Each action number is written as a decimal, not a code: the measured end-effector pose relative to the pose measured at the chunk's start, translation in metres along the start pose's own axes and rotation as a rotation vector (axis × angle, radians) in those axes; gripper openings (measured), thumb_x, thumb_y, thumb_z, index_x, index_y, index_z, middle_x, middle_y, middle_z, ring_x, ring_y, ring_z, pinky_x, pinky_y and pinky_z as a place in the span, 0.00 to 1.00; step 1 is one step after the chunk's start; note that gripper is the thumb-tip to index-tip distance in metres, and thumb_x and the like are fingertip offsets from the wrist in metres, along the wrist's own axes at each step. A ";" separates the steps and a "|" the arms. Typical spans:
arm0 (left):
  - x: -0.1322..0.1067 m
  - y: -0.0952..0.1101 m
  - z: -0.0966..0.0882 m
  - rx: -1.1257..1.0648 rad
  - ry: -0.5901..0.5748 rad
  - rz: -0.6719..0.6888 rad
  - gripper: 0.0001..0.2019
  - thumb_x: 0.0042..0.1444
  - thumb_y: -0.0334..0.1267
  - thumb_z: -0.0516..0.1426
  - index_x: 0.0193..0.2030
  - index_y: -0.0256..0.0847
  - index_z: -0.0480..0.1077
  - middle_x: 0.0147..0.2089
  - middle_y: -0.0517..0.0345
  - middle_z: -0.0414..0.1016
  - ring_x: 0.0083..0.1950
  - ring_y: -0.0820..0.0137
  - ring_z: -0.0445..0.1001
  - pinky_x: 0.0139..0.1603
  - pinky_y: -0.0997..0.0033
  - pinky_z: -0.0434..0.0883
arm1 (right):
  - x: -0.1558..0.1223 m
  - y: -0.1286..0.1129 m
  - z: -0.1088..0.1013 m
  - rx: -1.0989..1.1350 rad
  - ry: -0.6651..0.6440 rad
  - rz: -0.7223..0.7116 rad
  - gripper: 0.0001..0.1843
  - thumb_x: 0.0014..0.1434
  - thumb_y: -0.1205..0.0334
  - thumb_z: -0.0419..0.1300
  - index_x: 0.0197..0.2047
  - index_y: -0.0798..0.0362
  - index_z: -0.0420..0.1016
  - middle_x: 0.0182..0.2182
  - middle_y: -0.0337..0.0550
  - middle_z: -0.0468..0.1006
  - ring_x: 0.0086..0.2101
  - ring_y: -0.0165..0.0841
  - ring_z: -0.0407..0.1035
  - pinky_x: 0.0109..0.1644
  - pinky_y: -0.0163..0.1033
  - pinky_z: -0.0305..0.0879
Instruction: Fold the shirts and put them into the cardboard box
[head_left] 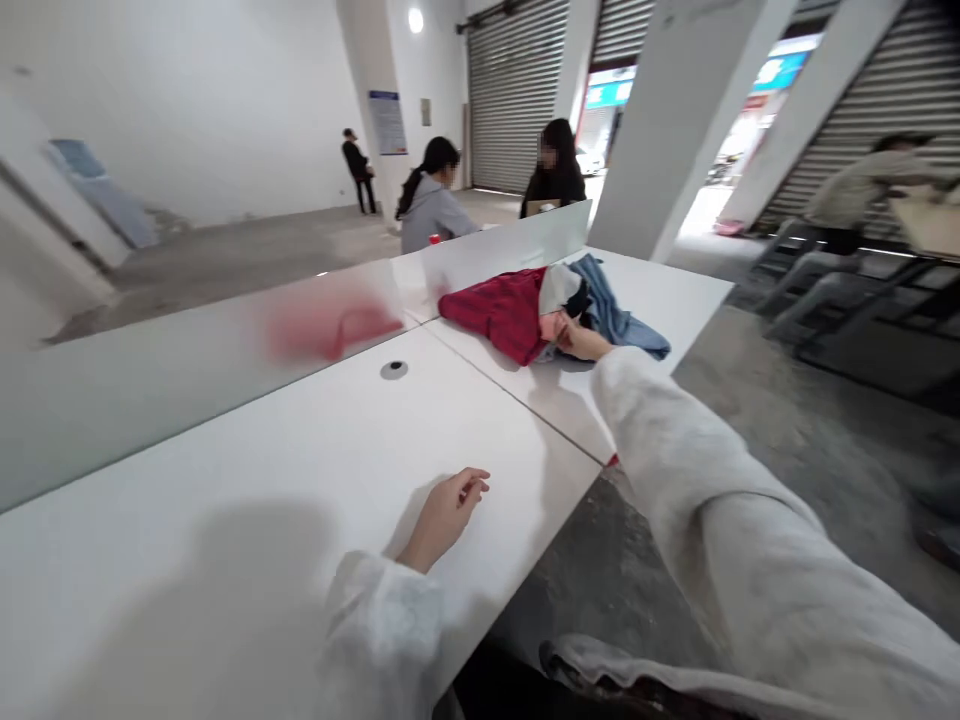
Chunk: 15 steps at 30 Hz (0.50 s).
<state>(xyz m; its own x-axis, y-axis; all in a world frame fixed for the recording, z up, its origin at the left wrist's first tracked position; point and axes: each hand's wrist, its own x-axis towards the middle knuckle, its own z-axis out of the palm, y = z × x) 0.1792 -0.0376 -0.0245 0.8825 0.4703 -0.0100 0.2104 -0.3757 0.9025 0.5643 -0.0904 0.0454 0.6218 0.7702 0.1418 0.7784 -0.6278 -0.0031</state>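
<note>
Two grips: left hand [442, 518] loosely curled on desk [300, 450], right hand [577, 340] unclear at red cloth [499, 312].

White walls [187, 100], square pillars [694, 120] and steel roller shutters [514, 90] surround a grey concrete floor [840, 480].

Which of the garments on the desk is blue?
The crumpled blue garment at the pile's right end, beside the right hand; the red garment lies at the left end.
</note>
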 end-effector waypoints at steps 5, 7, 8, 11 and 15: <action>0.003 -0.034 0.006 -0.131 0.029 -0.065 0.15 0.58 0.46 0.50 0.44 0.41 0.69 0.37 0.54 0.76 0.34 0.70 0.73 0.35 0.69 0.70 | 0.005 0.009 -0.021 0.147 0.148 0.151 0.13 0.61 0.63 0.55 0.48 0.59 0.70 0.40 0.55 0.77 0.41 0.40 0.71 0.42 0.41 0.64; 0.009 -0.039 0.002 -0.186 0.051 -0.093 0.16 0.57 0.48 0.51 0.45 0.40 0.68 0.38 0.54 0.75 0.33 0.71 0.72 0.31 0.71 0.69 | 0.012 0.003 -0.046 0.194 0.237 0.151 0.11 0.61 0.63 0.53 0.45 0.56 0.71 0.40 0.53 0.77 0.41 0.40 0.71 0.42 0.39 0.63; 0.014 -0.039 0.001 -0.207 0.062 -0.100 0.17 0.57 0.48 0.51 0.46 0.39 0.68 0.38 0.53 0.75 0.33 0.71 0.72 0.30 0.72 0.68 | 0.014 0.000 -0.062 0.221 0.293 0.138 0.12 0.62 0.62 0.51 0.45 0.55 0.71 0.40 0.52 0.77 0.41 0.39 0.71 0.42 0.39 0.63; 0.039 -0.025 0.001 -0.274 0.095 -0.074 0.18 0.55 0.48 0.54 0.47 0.38 0.67 0.39 0.53 0.75 0.34 0.72 0.72 0.32 0.72 0.69 | 0.005 -0.005 -0.109 0.440 0.488 -0.048 0.15 0.65 0.57 0.46 0.48 0.54 0.67 0.38 0.47 0.76 0.37 0.34 0.70 0.41 0.38 0.64; 0.079 0.010 0.016 -0.448 0.151 0.015 0.21 0.54 0.47 0.57 0.52 0.40 0.63 0.47 0.49 0.74 0.41 0.69 0.73 0.39 0.70 0.71 | -0.033 0.010 -0.124 0.807 0.523 -0.398 0.20 0.63 0.53 0.51 0.56 0.50 0.58 0.40 0.42 0.74 0.32 0.29 0.69 0.37 0.36 0.67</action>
<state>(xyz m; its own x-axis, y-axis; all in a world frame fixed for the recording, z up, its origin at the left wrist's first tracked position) 0.2579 -0.0169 -0.0235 0.8057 0.5912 0.0369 -0.0332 -0.0171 0.9993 0.5404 -0.1357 0.1633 0.3419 0.6397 0.6884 0.8654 0.0713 -0.4961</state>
